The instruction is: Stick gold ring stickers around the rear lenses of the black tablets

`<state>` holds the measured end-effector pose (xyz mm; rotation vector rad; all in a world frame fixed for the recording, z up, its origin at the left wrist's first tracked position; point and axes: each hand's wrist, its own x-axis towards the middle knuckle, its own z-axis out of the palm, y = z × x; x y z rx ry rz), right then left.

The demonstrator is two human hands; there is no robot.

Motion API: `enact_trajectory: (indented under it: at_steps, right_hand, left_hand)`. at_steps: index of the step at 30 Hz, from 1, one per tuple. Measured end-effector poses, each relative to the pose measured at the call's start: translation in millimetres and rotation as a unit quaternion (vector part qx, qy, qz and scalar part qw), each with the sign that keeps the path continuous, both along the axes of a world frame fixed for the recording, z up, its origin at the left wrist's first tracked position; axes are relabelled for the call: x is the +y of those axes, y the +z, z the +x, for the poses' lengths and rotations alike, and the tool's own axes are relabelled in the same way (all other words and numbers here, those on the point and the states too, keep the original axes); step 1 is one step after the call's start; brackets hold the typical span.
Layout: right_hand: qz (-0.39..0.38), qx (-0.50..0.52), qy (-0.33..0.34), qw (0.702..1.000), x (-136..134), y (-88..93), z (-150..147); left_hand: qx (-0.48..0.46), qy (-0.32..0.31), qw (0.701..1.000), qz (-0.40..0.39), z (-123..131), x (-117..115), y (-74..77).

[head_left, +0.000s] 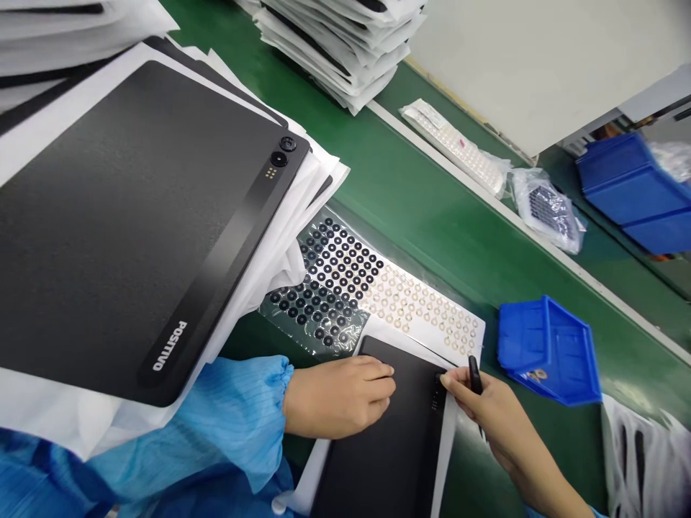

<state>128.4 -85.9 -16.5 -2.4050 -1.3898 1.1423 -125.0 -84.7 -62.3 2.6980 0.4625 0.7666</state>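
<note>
A dark tablet (386, 432) lies back side up on white wrapping in front of me. My left hand (342, 396) rests on its upper left part, fingers curled and pressed together; the thumb and anything beneath it are hidden. With thumb and forefinger at the camera corner of the tablet, my right hand (489, 403) grips a slim black pen-like tool (475, 374) standing up between its fingers. Whether a small part is pinched at the fingertips cannot be seen. Just beyond both hands lies a sheet of black rings (348, 262), its right part bearing pale ring outlines (432, 306).
A stack of tablets, topped by one marked POSITIVO (134, 216), rises at the left. Another wrapped stack (340, 50) stands behind. A blue bin (548, 349) sits right, beside wrapped items (648, 453). Bagged parts (548, 208) and more blue bins (631, 187) are farther back.
</note>
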Motion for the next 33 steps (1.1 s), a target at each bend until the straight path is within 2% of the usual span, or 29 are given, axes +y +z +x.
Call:
enact_trajectory:
  at_steps: [7, 10, 13, 16, 20, 23, 25, 27, 30, 33]
  right_hand:
    - [-0.058, 0.013, 0.074, 0.996, 22.1, 0.8, 9.1]
    - [-0.050, 0.018, 0.107, 0.993, 28.6, 3.0, 12.3]
    - [-0.015, 0.037, 0.130, 0.991, 26.7, 4.7, 16.2]
    - [0.034, 0.058, 0.144, 0.987, 14.5, 1.2, 22.4]
    - [0.150, 0.053, 0.149, 0.976, -17.5, -18.3, 31.8]
    - [0.249, -0.009, 0.229, 0.941, -45.6, -39.6, 38.0]
    - [0.312, -0.086, 0.303, 0.896, -60.3, -52.3, 43.4]
    - [0.359, -0.138, 0.340, 0.858, -69.7, -62.0, 50.3]
    - [0.414, -0.163, 0.365, 0.818, -76.0, -70.6, 60.2]
    - [0.437, -0.190, 0.375, 0.795, -78.5, -72.1, 62.9]
  left_hand:
    - [0.021, -0.009, 1.000, -0.012, 1.4, -2.3, -0.9]
    - [0.041, -0.014, 0.999, -0.013, 1.7, -2.3, -1.2]
    - [0.040, -0.024, 0.999, -0.014, 2.6, -2.4, -0.7]
    - [0.031, -0.008, 0.999, -0.023, 5.2, -5.2, 1.0]
    - [0.038, 0.027, 0.998, -0.035, 9.7, -12.7, 4.1]
    - [0.054, 0.040, 0.997, -0.037, 12.5, -18.4, 9.9]
    - [0.072, 0.054, 0.995, -0.036, 16.6, -21.1, 18.0]
    - [0.104, 0.080, 0.991, -0.041, 26.2, -21.5, 28.6]
    - [0.158, 0.126, 0.976, -0.086, 54.2, -14.5, 43.1]
    - [0.185, 0.152, 0.958, -0.157, 90.9, 1.7, 47.9]
